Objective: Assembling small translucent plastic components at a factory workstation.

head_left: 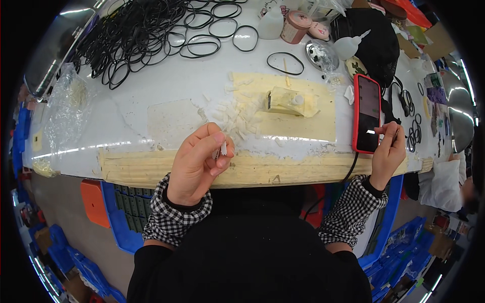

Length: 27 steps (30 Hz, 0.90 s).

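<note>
here, at centre, left hand (194, 164) pinches a white piece (224, 148); at right, right hand (388, 154) curls fingers near a phone (367, 108), their hold i cannot tell.

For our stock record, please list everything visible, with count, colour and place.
table: one, white, centre
bands: many, black, mostly upper left
sheet: one, yellow, table centre
block: one, yellowish, on sheet
scraps: many, whitish, left of block
phone: one, red-cased, table right
tub: one, pink, far side
bottles: two, whitish, either side of tub
bag: one, black, far right
plastic: one, clear, table left
crates: several, blue, under and around table
orange item: one, orange, lower left
rim goods: several, mixed, too small to tell
white piece: one, white, above table
sleeves: two, checked black-and-white, forearms
left grip: one, bare, pinching white piece
right grip: one, bare, beside phone, contents unclear
</note>
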Each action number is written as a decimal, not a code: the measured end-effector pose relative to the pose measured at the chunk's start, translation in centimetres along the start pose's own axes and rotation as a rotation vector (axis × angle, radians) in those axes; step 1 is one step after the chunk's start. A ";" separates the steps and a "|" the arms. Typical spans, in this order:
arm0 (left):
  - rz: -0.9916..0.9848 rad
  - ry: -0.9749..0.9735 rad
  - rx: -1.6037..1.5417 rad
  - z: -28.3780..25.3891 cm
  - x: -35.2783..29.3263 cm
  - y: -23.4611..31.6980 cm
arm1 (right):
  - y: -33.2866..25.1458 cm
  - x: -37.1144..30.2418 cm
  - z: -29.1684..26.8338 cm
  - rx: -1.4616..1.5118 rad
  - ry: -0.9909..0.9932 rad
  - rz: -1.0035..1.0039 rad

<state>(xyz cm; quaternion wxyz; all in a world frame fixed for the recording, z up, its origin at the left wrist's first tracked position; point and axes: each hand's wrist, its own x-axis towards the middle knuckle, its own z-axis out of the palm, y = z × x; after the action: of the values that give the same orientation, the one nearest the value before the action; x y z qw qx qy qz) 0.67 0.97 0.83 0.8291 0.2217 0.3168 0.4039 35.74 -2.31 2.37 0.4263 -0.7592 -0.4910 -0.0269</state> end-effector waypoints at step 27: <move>0.015 0.047 0.049 0.7 -0.3 -0.4 | 0.3 -0.4 -0.3 0.047 0.038 -0.025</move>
<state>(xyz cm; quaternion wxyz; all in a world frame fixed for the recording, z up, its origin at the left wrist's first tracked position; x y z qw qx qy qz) 1.25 0.43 1.15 0.8127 0.2350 0.3442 0.4073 35.87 -2.85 2.13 0.4530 -0.7422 -0.4927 -0.0349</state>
